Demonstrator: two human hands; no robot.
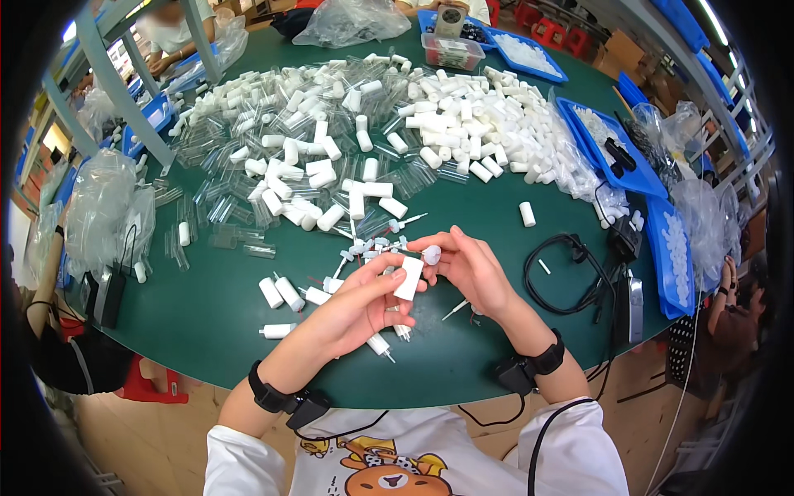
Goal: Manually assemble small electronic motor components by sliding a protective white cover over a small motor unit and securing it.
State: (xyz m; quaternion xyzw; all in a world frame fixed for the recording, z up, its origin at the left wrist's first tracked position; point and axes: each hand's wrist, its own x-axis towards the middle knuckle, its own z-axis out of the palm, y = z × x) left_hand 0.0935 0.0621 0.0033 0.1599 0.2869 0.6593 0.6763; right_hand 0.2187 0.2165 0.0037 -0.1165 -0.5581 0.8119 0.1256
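In my left hand (351,312) is a white plastic cylinder (408,279), pinched between thumb and fingers. Close beside it, my right hand (473,271) pinches a small part with a pale round head (431,255) between thumb and forefinger. The two pieces are near each other; fingers hide whether they touch. Beyond my fingers lies a small heap of pale grey-white parts with thin stems (376,246). Left of my left hand are several white cylinders (270,293) with stemmed parts fitted in some of them. A stemmed part (455,310) lies under my right hand.
A big pile of white cylinders (471,112) and clear tubes (219,198) covers the far side of the green table (488,364). A coiled black cable (542,285) lies at right. Blue trays (668,256) line the right edge; plastic bags (103,207) sit at left. Other people work around.
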